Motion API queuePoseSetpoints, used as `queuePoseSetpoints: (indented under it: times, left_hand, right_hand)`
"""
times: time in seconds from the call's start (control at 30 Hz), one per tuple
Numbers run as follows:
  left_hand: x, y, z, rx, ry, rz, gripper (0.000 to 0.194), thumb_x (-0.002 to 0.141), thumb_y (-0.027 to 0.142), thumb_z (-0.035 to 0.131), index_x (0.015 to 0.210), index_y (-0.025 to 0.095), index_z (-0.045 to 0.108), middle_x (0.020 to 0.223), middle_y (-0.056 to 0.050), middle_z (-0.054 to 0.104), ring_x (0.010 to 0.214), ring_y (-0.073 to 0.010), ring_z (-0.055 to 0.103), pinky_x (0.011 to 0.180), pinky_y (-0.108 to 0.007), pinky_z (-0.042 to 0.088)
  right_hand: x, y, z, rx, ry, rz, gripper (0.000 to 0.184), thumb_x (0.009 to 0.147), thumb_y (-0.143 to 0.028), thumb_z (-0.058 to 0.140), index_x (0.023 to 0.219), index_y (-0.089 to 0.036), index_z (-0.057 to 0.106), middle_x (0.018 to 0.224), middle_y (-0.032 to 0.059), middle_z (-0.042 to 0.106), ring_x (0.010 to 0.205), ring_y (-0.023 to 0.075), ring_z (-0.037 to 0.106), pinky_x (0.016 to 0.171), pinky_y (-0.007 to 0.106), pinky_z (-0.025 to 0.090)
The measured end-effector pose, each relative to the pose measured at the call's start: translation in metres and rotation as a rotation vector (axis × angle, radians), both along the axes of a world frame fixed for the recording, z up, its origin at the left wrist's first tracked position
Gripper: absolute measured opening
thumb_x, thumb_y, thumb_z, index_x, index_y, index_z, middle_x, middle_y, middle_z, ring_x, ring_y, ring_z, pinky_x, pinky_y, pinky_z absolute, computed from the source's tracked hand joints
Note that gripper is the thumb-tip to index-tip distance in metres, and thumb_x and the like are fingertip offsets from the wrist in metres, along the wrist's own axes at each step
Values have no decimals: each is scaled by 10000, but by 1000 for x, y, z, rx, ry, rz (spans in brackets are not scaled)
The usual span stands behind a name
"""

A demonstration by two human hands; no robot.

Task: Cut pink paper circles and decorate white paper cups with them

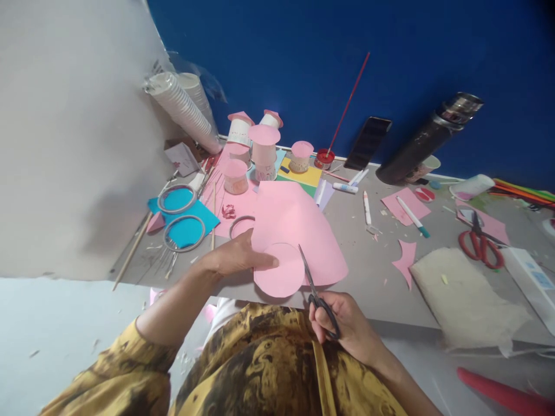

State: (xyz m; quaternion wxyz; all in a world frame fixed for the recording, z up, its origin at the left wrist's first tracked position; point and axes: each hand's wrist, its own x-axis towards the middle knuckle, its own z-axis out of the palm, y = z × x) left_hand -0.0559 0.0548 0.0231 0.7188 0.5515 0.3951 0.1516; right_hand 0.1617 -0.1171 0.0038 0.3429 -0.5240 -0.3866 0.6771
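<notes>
My left hand [240, 254] grips a sheet of pink paper [299, 216] at its left side, thumb on top and fingers hidden beneath. A round piece outlined in the paper [281, 280] lies under that thumb, its lower edge cut free. In my right hand [342, 318] is a pair of black-handled scissors [313, 289], fingers in the loops. The blades point up and away, against the right edge of the round piece. Behind the sheet stand several paper cups with pink paper tops, one of them a short cup [236, 178].
Two grey rings [184, 232] lie on blue paper at the left. Stacked paper cups [182, 107] lean at the back left. A dark flask [427, 141] and a phone [368, 141] rest against the blue wall. Red-handled scissors [480, 248], markers and paper scraps lie at the right.
</notes>
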Motion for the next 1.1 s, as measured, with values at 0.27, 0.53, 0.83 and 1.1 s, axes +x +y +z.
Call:
queuePoseSetpoints:
  times: [0.27, 0.53, 0.83, 1.1]
  left_hand:
    - [-2, 2, 3, 74, 106, -57, 707, 609, 376, 875, 1240, 165, 634, 1100, -81, 763, 1017, -302, 698, 843, -382, 558]
    - [0, 7, 10, 151, 138, -64, 649, 560, 350, 875, 1149, 148, 689, 1008, -79, 772, 948, -304, 698, 759, -337, 543]
    - [2, 16, 20, 164, 205, -207, 541, 557, 339, 869, 1036, 153, 698, 918, -70, 768, 822, -267, 688, 648, -305, 513]
    - [7, 26, 20, 211, 128, -344, 449, 611, 309, 830, 1018, 148, 731, 905, -66, 753, 842, -263, 677, 700, -318, 509]
  right_hand:
    - [0, -2, -7, 29, 9, -8, 617, 788, -778, 675, 722, -171, 583, 524, -4, 583, 489, 105, 470, 542, 255, 369]
    - [-1, -4, -9, -5, 21, -22, 617, 769, -779, 690, 701, -174, 592, 519, 2, 593, 479, 113, 484, 535, 263, 366]
    - [0, 0, 3, -57, -34, -12, 672, 702, -831, 699, 716, -164, 615, 539, 16, 614, 506, 123, 518, 563, 268, 406]
    - [0, -3, -6, -28, -6, -17, 639, 732, -804, 700, 707, -173, 599, 521, -3, 582, 482, 116, 492, 549, 267, 407]
